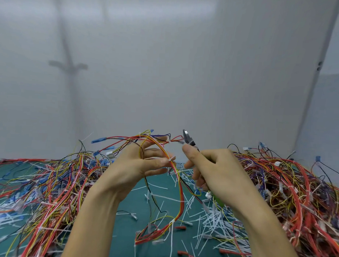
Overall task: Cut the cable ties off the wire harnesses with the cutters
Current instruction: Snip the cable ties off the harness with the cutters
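Bare forearms [96, 222] come up from the bottom edge over the green table [126, 234]. Tangled heaps of harnesses lie on it, the left heap [47, 181] and the right heap [297, 190], with cut tie scraps [215, 216] strewn between them.

The left grip [142, 162] holds one wire harness [179, 186] up in the air, its wires threaded through the curled fingers and its tail hanging to the table. The right grip [217, 168] is wrapped round the cutters [188, 138], whose nose points up just beside a white cable tie [180, 142] on a thin red loop. Whether the jaws are parted is too small to tell.

The main risk is nicking insulation, since the tie sits tight against slim wires and the blades could catch a strand with it. The left fingertips [169, 161] are near the cut, so a slip could pinch skin. The slack loop may also swing away as the blades bite.
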Action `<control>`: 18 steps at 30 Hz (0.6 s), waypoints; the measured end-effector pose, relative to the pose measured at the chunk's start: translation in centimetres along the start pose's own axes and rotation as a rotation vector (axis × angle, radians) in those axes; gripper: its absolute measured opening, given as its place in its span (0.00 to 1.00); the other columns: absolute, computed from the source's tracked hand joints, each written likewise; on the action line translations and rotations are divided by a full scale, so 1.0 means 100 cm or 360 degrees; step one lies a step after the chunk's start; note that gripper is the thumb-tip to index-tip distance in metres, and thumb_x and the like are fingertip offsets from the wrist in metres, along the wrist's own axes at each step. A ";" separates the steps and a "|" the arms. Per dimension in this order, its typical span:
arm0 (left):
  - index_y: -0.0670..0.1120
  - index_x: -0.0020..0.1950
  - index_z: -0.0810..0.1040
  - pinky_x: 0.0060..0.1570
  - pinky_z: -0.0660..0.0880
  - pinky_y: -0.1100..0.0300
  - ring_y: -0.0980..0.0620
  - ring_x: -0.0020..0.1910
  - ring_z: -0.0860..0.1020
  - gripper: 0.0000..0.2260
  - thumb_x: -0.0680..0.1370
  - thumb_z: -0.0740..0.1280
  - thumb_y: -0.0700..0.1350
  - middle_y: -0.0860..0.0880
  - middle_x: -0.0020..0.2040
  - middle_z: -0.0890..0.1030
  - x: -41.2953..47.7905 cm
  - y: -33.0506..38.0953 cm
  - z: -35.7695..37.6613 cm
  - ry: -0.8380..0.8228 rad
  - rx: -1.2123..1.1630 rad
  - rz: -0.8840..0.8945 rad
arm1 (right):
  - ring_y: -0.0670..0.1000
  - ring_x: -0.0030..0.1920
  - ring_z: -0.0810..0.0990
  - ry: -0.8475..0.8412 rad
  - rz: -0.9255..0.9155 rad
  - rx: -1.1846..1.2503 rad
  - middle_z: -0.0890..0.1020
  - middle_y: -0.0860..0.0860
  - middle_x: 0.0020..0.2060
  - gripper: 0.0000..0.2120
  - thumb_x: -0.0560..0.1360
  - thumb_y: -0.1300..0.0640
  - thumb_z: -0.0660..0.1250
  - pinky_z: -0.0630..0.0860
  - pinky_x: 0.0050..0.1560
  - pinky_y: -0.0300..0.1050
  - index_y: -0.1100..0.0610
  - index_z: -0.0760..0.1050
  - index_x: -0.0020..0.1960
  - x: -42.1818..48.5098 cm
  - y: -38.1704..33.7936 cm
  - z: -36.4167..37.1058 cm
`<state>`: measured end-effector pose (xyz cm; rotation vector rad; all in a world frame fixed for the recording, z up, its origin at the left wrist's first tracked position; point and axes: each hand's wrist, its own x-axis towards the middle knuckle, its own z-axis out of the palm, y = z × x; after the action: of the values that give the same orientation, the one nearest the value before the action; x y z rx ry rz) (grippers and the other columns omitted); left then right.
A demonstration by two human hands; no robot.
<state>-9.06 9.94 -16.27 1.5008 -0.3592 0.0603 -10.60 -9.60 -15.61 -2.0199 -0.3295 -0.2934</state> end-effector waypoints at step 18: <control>0.49 0.63 0.75 0.45 0.78 0.63 0.47 0.51 0.84 0.25 0.68 0.76 0.43 0.39 0.49 0.85 0.000 0.005 0.007 -0.0038 0.0113 0.0212 | 0.52 0.27 0.80 0.0097 0.0233 0.0571 0.78 0.50 0.26 0.26 0.78 0.39 0.60 0.77 0.32 0.46 0.57 0.80 0.35 0.004 -0.002 0.020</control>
<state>-9.34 9.25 -15.76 1.5473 -0.4800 0.1623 -10.17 -7.73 -16.21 -1.6680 -0.1799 -0.1883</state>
